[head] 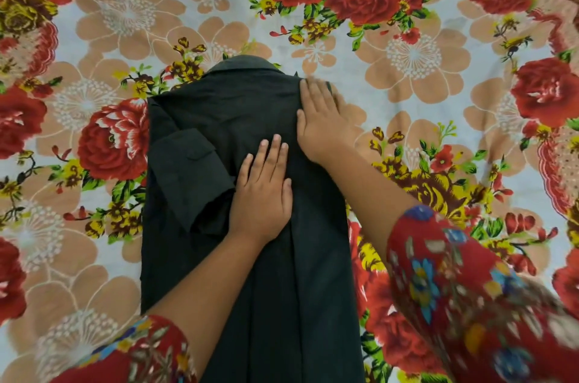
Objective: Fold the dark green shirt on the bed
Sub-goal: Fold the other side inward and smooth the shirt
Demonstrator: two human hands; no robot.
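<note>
1. The dark green shirt point(219, 119) is cut off by the bottom picture edge; its hem is not shown.
2. The shirt's shoulder is partly covered by the right hand point(322, 122), whose fingertips point(313, 85) are blurred.
3. The mid-shirt fabric is hidden beneath the flat left hand point(263, 191).
4. The bed sheet point(438, 94) is cropped on all sides; no edge or corner of the bed is shown.
5. The right sleeve point(470, 288) is blurred, and the left sleeve point(141, 351) is cut off at the bottom.
</note>
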